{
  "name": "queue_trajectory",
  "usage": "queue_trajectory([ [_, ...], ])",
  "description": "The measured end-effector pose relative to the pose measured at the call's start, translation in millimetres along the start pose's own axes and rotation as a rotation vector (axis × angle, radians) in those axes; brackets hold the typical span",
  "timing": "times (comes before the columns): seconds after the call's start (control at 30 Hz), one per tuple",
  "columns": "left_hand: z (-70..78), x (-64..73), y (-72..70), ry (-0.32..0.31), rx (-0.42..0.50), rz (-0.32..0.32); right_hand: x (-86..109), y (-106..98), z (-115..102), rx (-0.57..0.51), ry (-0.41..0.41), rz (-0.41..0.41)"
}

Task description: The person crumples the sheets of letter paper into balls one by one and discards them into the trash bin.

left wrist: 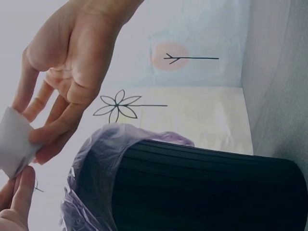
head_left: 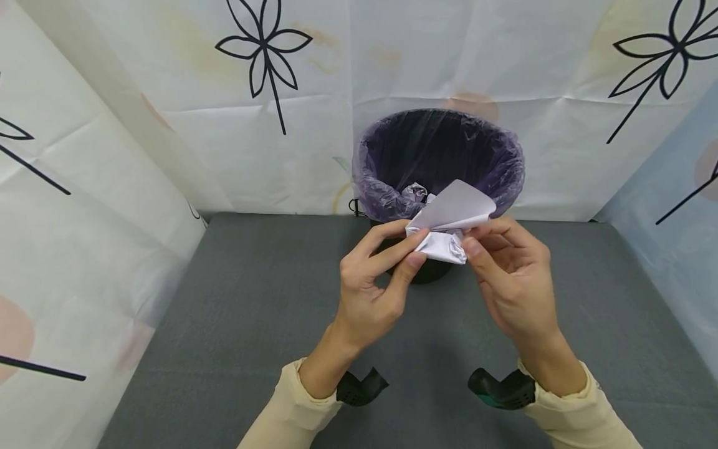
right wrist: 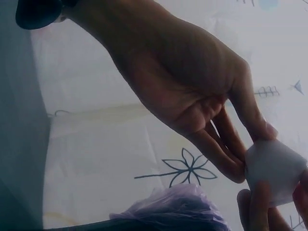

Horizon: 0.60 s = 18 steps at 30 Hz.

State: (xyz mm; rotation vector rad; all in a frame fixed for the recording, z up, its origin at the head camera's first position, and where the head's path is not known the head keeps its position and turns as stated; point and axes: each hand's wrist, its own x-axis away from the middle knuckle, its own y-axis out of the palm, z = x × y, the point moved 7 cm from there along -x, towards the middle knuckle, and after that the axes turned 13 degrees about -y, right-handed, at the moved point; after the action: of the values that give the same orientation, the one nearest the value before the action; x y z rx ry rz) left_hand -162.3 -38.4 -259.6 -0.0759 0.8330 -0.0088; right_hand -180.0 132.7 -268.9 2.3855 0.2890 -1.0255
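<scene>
A folded, crumpled piece of white paper (head_left: 457, 206) is held up between both hands, in front of the bin's near rim in the head view. My left hand (head_left: 373, 280) pinches its left end between thumb and fingers. At the right end, my right hand (head_left: 516, 274) pinches the paper with thumb and forefinger. One flap of the sheet stands up and away from the folded lower part. In the left wrist view the paper (left wrist: 17, 142) sits at the left edge, and in the right wrist view the paper (right wrist: 274, 168) is at the lower right.
A dark bin (left wrist: 207, 192) with a purple plastic liner (head_left: 381, 149) stands at the back of the grey table (head_left: 252, 299). Crumpled paper (head_left: 415, 192) lies inside it. White patterned sheets (head_left: 185, 56) rise behind and on the left, with a bluish one (head_left: 673, 218) on the right.
</scene>
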Motion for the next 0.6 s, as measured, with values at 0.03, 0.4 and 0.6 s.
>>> queue_trajectory([
  [0.03,-0.4,0.1,-0.4,-0.005,0.006,0.01,0.4,0.6,-1.9,0.044,-0.031,0.004],
  [0.4,-2.1,0.1,0.7,-0.038,0.099,0.004,3.7,6.5,-12.9,0.258,-0.21,-0.038],
  [0.6,0.2,0.2,1.4,-0.002,0.029,-0.003,1.7,5.7,-14.6,0.302,-0.237,-0.031],
])
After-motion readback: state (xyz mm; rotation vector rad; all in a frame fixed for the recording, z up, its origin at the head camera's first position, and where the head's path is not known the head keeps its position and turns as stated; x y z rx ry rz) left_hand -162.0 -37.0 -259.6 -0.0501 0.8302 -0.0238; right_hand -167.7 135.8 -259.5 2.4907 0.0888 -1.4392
